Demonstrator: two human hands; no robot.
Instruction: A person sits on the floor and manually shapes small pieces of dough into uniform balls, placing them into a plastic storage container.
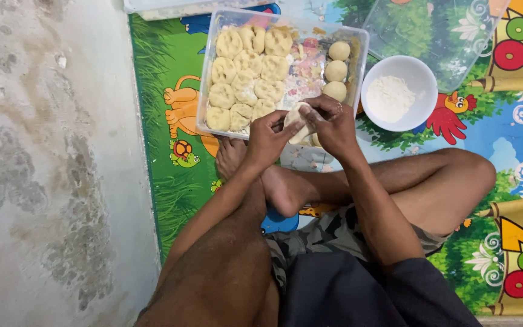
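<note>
Both hands pinch one dough piece (298, 121) between them: left hand (266, 140) under it, right hand (334, 126) on top. It looks soft, light, easy to squash; hold its edges gently. Just past the hands sits the tray (361, 54).

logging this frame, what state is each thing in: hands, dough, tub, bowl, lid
left hand: closed on the dough piece
right hand: pinching the same dough piece from above
dough piece: held in both hands over the tub's near edge
clear tub: open, part filled with shaped pieces and three balls
white bowl: upright, holding flour
clear lid: off, lying on the mat
</note>
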